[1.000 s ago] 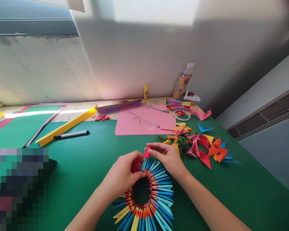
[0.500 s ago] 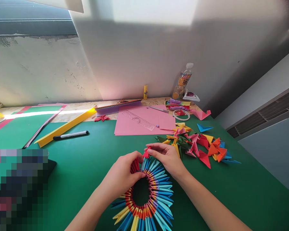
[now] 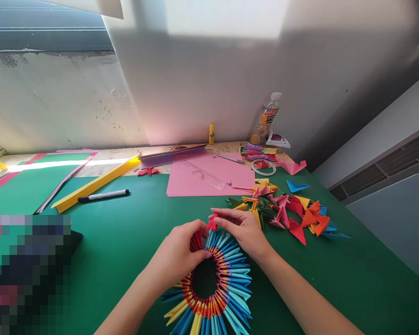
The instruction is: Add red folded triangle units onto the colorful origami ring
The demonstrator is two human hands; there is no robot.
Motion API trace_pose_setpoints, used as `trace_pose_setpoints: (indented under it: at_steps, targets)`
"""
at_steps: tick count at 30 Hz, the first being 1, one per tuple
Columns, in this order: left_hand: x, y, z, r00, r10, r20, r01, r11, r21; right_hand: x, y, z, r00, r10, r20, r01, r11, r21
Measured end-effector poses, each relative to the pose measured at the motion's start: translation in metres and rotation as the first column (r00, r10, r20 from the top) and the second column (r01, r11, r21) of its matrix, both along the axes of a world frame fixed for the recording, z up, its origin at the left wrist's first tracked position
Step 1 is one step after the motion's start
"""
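A ring of interlocked folded paper pieces (image 3: 235,284), mostly blue with yellow, orange and red parts, lies on the green tabletop. My left hand (image 3: 178,246) is closed on the ring's upper left edge, its thumb at the inner rim and its fingers over the red pieces. Between the thumb and fingertips of my right hand (image 3: 242,228) is a red folded paper piece (image 3: 212,222). That piece sits at the top of the ring, against the tips of the blue pieces; whether it is fitted onto them I cannot tell.
Loose folded paper pieces (image 3: 282,204) are heaped to the right. Behind lie pink paper sheets (image 3: 181,184) with a clear ruler (image 3: 202,174). A marker (image 3: 104,195) and a yellow paper strip (image 3: 94,184) lie left. A glue stick (image 3: 212,134) and a bottle (image 3: 265,118) stand by the wall.
The red paper piece in my right hand has turned slightly at the top of the ring. Both hands stay nearly in place, and the view has shifted very little.
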State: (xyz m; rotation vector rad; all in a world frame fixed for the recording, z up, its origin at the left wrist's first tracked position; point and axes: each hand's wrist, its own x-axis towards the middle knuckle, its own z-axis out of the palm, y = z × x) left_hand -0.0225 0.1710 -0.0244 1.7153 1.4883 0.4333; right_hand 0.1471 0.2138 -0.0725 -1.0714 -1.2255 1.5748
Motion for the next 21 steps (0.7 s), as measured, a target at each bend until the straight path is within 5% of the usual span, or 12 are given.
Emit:
trace_pose_setpoints:
  at_steps: [21]
  targets:
    - [0.0005, -0.0003, -0.0005, 1.000, 0.000, -0.003, 0.000, 1.000, 0.006, 0.0005, 0.0019, 0.0000, 0.999, 0.022, 0.049, -0.021, 1.000, -0.016]
